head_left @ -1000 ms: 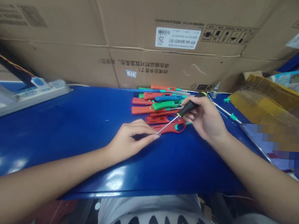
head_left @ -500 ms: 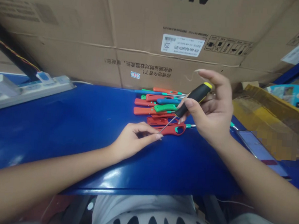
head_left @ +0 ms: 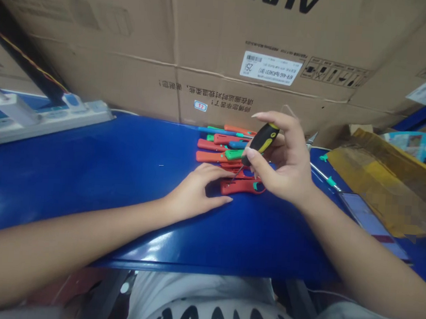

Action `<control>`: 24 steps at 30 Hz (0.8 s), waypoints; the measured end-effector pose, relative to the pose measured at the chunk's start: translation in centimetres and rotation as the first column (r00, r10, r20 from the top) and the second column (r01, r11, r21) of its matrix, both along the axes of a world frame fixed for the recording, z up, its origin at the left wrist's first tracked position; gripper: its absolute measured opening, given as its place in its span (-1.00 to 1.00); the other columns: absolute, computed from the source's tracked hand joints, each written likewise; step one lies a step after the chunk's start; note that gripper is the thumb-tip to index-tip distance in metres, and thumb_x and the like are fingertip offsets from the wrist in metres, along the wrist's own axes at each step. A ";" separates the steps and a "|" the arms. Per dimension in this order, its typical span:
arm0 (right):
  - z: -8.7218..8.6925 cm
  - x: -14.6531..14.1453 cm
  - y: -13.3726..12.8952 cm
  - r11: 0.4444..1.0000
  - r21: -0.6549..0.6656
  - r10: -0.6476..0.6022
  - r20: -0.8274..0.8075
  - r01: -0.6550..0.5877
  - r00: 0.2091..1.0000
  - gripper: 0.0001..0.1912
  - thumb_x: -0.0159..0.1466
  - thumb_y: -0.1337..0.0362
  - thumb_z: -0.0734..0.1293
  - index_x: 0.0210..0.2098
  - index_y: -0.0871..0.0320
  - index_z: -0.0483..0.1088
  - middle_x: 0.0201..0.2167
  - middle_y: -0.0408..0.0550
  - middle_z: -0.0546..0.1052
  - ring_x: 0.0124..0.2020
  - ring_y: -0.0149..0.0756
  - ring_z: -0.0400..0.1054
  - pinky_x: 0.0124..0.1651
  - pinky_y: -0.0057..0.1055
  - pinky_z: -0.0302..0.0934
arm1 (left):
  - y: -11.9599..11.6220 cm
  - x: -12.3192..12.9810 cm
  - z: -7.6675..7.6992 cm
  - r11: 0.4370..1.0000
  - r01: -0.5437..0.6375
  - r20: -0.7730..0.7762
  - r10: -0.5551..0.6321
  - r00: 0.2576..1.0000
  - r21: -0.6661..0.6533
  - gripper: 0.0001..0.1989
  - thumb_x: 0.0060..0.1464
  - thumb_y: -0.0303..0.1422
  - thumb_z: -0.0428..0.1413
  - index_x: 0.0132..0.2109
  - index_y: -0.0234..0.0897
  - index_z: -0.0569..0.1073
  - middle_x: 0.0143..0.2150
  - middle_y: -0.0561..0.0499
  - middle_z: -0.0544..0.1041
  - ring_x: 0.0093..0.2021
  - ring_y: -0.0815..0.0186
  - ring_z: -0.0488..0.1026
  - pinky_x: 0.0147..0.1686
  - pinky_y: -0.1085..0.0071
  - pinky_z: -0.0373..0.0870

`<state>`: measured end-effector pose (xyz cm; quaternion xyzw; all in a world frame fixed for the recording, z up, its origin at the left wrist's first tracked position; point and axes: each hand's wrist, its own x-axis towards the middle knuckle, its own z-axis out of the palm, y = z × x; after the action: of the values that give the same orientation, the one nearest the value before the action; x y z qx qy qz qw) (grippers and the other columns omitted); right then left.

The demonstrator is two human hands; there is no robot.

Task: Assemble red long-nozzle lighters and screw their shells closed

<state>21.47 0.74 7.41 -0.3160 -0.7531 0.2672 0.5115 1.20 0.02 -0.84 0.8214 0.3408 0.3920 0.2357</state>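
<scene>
The front red lighter [head_left: 243,186] lay on the blue surface [head_left: 133,146], its long axis running left to right, handle end toward the left hand [head_left: 196,185], the nearer one. That hand's fingers stood parted, index beyond the lighter, thumb on its near side; contact was unclear. The right hand's [head_left: 288,172] fingers gripped the screwdriver [head_left: 264,139], its shaft slanting down-left toward the lighter's handle.

Desk [head_left: 125,158]: moderately lit, pale glare at the near middle and left edge, suggesting light from above
Carton [head_left: 206,42]: even, slightly dull light; small print blurs, large lettering stays legible
Screwdriver [head_left: 261,141]: a little soft, thin shaft hard to make out
Forearms [head_left: 76,232]: stretched toward the near corners
Parcel [head_left: 348,154]: blocky pixelation on its near side
Floor [head_left: 49,284]: dim, shadowed
</scene>
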 end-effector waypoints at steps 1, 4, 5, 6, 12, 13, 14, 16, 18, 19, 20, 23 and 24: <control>-0.3 0.0 0.2 1.000 -0.016 -0.013 -0.009 0.013 1.000 -0.49 0.21 0.25 0.48 0.13 -0.09 0.35 -0.12 -0.12 0.52 -0.35 -0.35 0.46 -0.40 -0.41 0.38 | 0.1 0.0 -0.1 1.000 -0.014 -0.027 0.014 1.000 0.009 -0.52 0.02 -0.29 0.39 0.10 -0.20 0.52 0.07 -0.09 0.60 0.10 0.11 0.47 0.15 0.08 0.40; -1.0 0.0 0.4 0.998 -0.055 -0.034 -0.023 0.033 0.999 -0.47 0.19 0.23 0.50 0.12 -0.09 0.35 -0.06 -0.09 0.52 -0.31 -0.31 0.48 -0.42 -0.40 0.38 | 0.3 0.0 -0.4 1.000 -0.024 -0.077 0.025 0.997 0.004 -0.56 0.04 -0.33 0.36 0.08 -0.24 0.52 0.05 -0.11 0.60 0.09 0.09 0.48 0.14 0.08 0.41; -1.1 0.1 0.5 0.999 -0.047 -0.028 -0.017 0.027 0.999 -0.47 0.19 0.23 0.49 0.12 -0.08 0.34 -0.02 -0.07 0.52 -0.29 -0.30 0.48 -0.41 -0.40 0.39 | 0.3 0.0 -0.4 1.000 -0.023 -0.085 0.023 0.996 0.001 -0.57 0.04 -0.34 0.36 0.06 -0.25 0.52 0.04 -0.11 0.60 0.08 0.09 0.48 0.13 0.08 0.42; -1.3 0.1 0.5 0.999 -0.031 -0.018 -0.003 0.018 1.000 -0.48 0.21 0.24 0.48 0.13 -0.08 0.33 0.01 -0.06 0.51 -0.28 -0.30 0.48 -0.40 -0.40 0.39 | 0.3 0.0 -0.4 1.000 -0.019 -0.090 0.019 0.996 -0.003 -0.59 0.05 -0.35 0.36 0.06 -0.26 0.52 0.03 -0.11 0.61 0.07 0.09 0.49 0.12 0.08 0.42; -2.2 0.2 0.7 0.999 0.039 -0.024 0.047 0.022 0.999 -0.48 0.20 0.23 0.48 0.13 -0.09 0.35 0.13 -0.07 0.45 -0.30 -0.31 0.47 -0.39 -0.37 0.40 | 0.3 -0.1 -0.3 1.000 0.006 -0.094 -0.006 0.996 -0.003 -0.62 0.08 -0.40 0.32 0.06 -0.22 0.53 0.04 -0.09 0.61 0.08 0.08 0.47 0.13 0.04 0.40; -2.3 0.2 0.8 0.999 0.046 -0.023 0.050 0.021 0.998 -0.47 0.19 0.22 0.48 0.13 -0.10 0.35 0.14 -0.07 0.44 -0.30 -0.32 0.46 -0.39 -0.37 0.40 | 0.4 -0.1 -0.3 1.000 0.008 -0.098 -0.008 0.995 -0.001 -0.62 0.08 -0.41 0.31 0.06 -0.22 0.53 0.05 -0.09 0.61 0.08 0.08 0.46 0.14 0.04 0.39; -2.4 0.3 0.8 0.999 0.049 -0.022 0.054 0.019 0.998 -0.47 0.19 0.22 0.48 0.13 -0.10 0.35 0.15 -0.08 0.43 -0.30 -0.32 0.46 -0.39 -0.37 0.40 | 0.4 -0.1 -0.3 1.000 0.009 -0.103 -0.009 0.995 -0.001 -0.62 0.08 -0.41 0.31 0.06 -0.22 0.53 0.05 -0.09 0.61 0.08 0.08 0.46 0.14 0.04 0.39; -2.5 0.3 0.8 0.998 0.063 -0.016 0.064 0.012 0.998 -0.48 0.21 0.23 0.47 0.14 -0.11 0.35 0.17 -0.08 0.41 -0.30 -0.32 0.46 -0.38 -0.37 0.41 | 0.4 -0.1 -0.3 1.000 0.012 -0.111 -0.012 0.994 -0.003 -0.63 0.09 -0.42 0.30 0.06 -0.23 0.53 0.04 -0.09 0.61 0.07 0.08 0.46 0.13 0.05 0.39; -2.5 0.4 0.8 0.996 0.093 -0.014 0.082 0.006 0.996 -0.49 0.23 0.24 0.45 0.15 -0.12 0.34 0.18 -0.08 0.40 -0.29 -0.31 0.45 -0.36 -0.36 0.41 | 0.4 0.0 -0.3 1.000 0.012 -0.115 -0.012 0.993 -0.002 -0.64 0.09 -0.42 0.30 0.06 -0.25 0.53 0.02 -0.09 0.62 0.04 0.09 0.46 0.11 0.07 0.40; -2.5 0.4 0.8 0.994 0.108 -0.016 0.096 0.005 0.995 -0.49 0.24 0.24 0.44 0.15 -0.12 0.33 0.18 -0.08 0.40 -0.28 -0.30 0.45 -0.35 -0.35 0.42 | 0.4 0.0 -0.3 1.000 0.010 -0.116 -0.010 0.993 -0.001 -0.64 0.09 -0.42 0.30 0.06 -0.26 0.54 0.01 -0.09 0.62 0.03 0.09 0.45 0.10 0.07 0.40; -2.5 0.5 0.8 0.993 0.118 -0.021 0.114 0.007 0.993 -0.50 0.25 0.24 0.43 0.15 -0.11 0.33 0.17 -0.07 0.40 -0.26 -0.29 0.45 -0.34 -0.34 0.42 | 0.4 0.0 -0.3 1.000 0.008 -0.118 -0.008 0.993 0.000 -0.65 0.09 -0.42 0.30 0.05 -0.26 0.54 0.00 -0.09 0.62 0.03 0.09 0.45 0.10 0.07 0.40; -2.4 0.6 0.9 0.991 0.129 -0.042 0.153 0.022 0.987 -0.51 0.26 0.23 0.41 0.17 -0.10 0.31 0.17 -0.03 0.41 -0.23 -0.25 0.46 -0.30 -0.31 0.45 | 0.3 0.1 -0.3 1.000 -0.003 -0.128 0.001 0.992 -0.012 -0.67 0.12 -0.41 0.28 0.05 -0.24 0.54 0.02 -0.08 0.62 0.02 0.09 0.44 0.09 0.06 0.40; -2.4 0.6 0.9 0.991 0.129 -0.042 0.158 0.021 0.987 -0.50 0.27 0.22 0.41 0.17 -0.09 0.30 0.18 -0.02 0.40 -0.21 -0.24 0.47 -0.29 -0.30 0.46 | 0.3 0.2 -0.3 1.000 -0.008 -0.133 0.005 0.991 -0.017 -0.67 0.13 -0.40 0.27 0.05 -0.23 0.55 0.02 -0.08 0.62 0.02 0.08 0.43 0.09 0.05 0.40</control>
<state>22.05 1.61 5.01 -0.3154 -0.8022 0.1844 0.4723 1.36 0.31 -1.10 0.8425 0.3618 0.3343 0.2183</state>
